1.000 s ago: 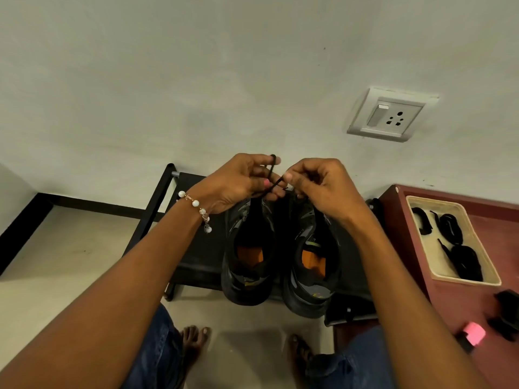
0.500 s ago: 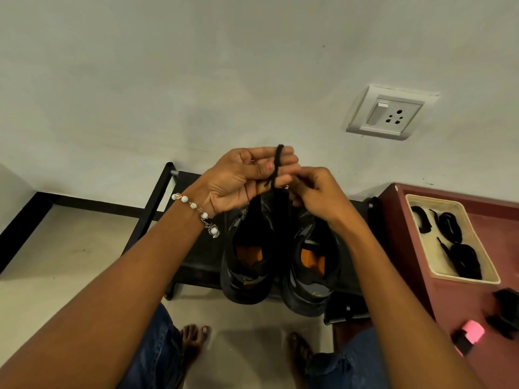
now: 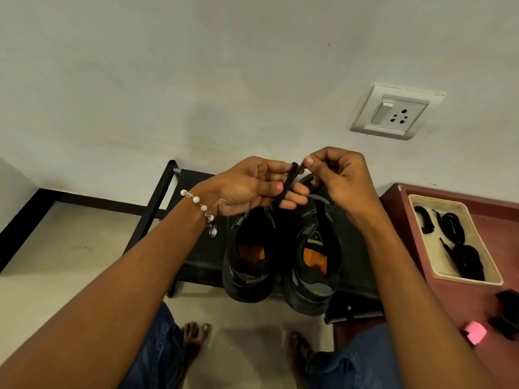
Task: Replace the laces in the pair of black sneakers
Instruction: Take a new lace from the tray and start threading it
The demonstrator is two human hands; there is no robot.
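**Winding a black lace above the sneakers**

Holding a black shoelace [image 3: 289, 182] between them, both hands are raised over a pair of black sneakers. The left hand [image 3: 252, 186] has its fingers extended side by side, and the lace runs in a band across them, from near the fingertip of the top finger down past the lowest one; the thumb with a pink nail lies against the lace. The right hand [image 3: 337, 178] has its fingers curled, thumb and forefinger pinching the upper end of the lace just beside the left fingertips. A beaded bracelet [image 3: 200, 210] hangs at the left wrist.

Below the hands, the left sneaker [image 3: 248, 279] and the right sneaker [image 3: 311, 282] stand side by side, touching, heels toward the camera, on a low black rack [image 3: 165, 192] against the wall. Orange insoles show inside both. Whether any lace is threaded in their eyelets cannot be told, since the hands cover the fronts.

To the right, a cream tray [image 3: 438, 273] on a dark red surface [image 3: 494, 220] holds several bundled black laces [image 3: 466, 259]. A pink object [image 3: 474, 332] lies nearer, beside something black. A wall socket [image 3: 394, 113] sits above.
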